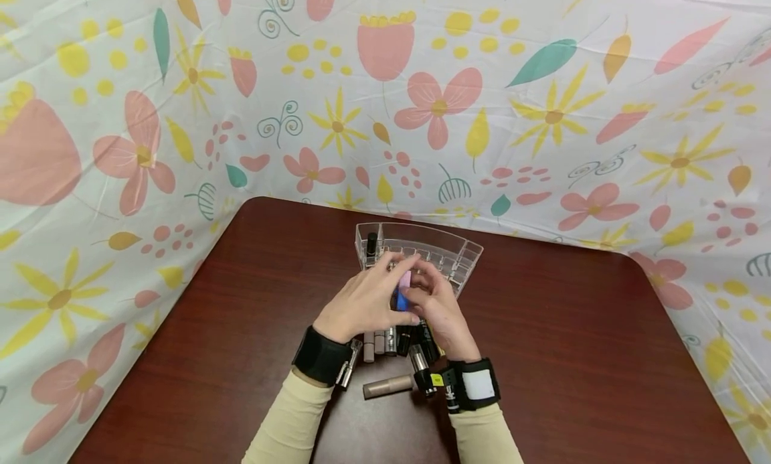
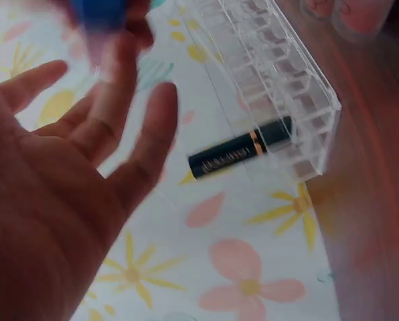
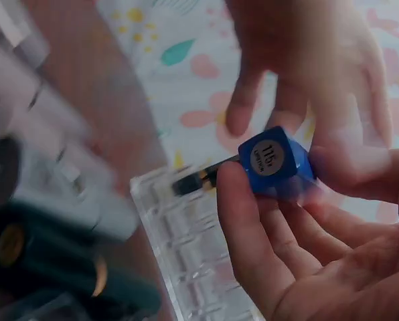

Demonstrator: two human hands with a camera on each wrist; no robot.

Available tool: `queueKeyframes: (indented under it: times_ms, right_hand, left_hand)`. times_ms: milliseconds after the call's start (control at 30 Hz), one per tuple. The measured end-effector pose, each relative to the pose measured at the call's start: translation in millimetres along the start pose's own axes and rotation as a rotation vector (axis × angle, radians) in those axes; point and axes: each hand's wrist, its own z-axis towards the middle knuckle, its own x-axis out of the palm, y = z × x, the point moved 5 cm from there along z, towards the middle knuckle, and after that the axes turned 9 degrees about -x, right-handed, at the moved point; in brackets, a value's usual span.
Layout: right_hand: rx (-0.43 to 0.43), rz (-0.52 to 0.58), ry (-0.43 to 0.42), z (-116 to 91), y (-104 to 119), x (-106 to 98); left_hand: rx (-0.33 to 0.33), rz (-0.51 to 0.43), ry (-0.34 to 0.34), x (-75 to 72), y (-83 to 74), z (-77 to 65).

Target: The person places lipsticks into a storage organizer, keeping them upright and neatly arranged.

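A blue lipstick tube point(image 3: 270, 160) with a pale purple part is between the fingers of my right hand point(image 1: 442, 310); a round label reading 115 shows on its end in the right wrist view. My left hand point(image 1: 364, 300) arches close over it from the left. In the left wrist view the left fingers point(image 2: 161, 110) are spread and fairly straight, with one overlapping the blurred tube; whether it touches cannot be told. Just beyond both hands stands a clear tiered organizer point(image 1: 415, 233). One black lipstick with a gold band point(image 2: 226, 157) stands in its left end slot.
Several lipstick tubes point(image 1: 369, 350) lie side by side under the hands, partly hidden by them. Closer to the person are a taupe tube point(image 1: 387, 387) and a clear-capped tube point(image 1: 417, 358). A floral curtain point(image 1: 337, 69) hangs behind the brown table point(image 1: 578, 357).
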Motion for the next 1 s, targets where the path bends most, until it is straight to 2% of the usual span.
queueKeyframes:
  times_ms: [67,233,333,467,567,733,867,1000]
  right_hand:
    - [-0.010,-0.055,-0.010,3.0,-6.2,0.3]
    - [-0.051,-0.225,-0.030,7.2,-15.1,2.6]
    - [-0.080,-0.304,-0.035,10.1,-16.3,5.3]
    - [-0.123,-0.374,-0.056,23.4,-12.9,9.2]
    - [-0.201,-0.415,-0.073,44.0,-5.9,11.7]
    - [-0.360,-0.501,-0.096,83.5,6.9,14.3]
    - [-0.409,-0.573,-0.071,103.8,10.6,15.2]
    - [-0.448,-0.640,-0.021,114.5,11.2,17.4]
  left_hand:
    - [-0.063,0.007,-0.021,-3.9,12.7,0.8]
    - [-0.264,0.042,-0.182,-11.1,57.4,3.5]
    - [-0.325,-0.022,-0.173,-1.2,79.3,9.0]
    - [-0.314,-0.164,-0.061,19.9,94.0,20.7]
    - [-0.324,-0.222,-0.011,30.2,98.1,24.9]
    - [-0.361,-0.237,-0.003,33.7,98.9,24.9]
    - [-0.329,-0.217,-0.001,34.0,96.2,26.6]
    - [-0.311,-0.209,-0.001,33.5,94.7,29.6]
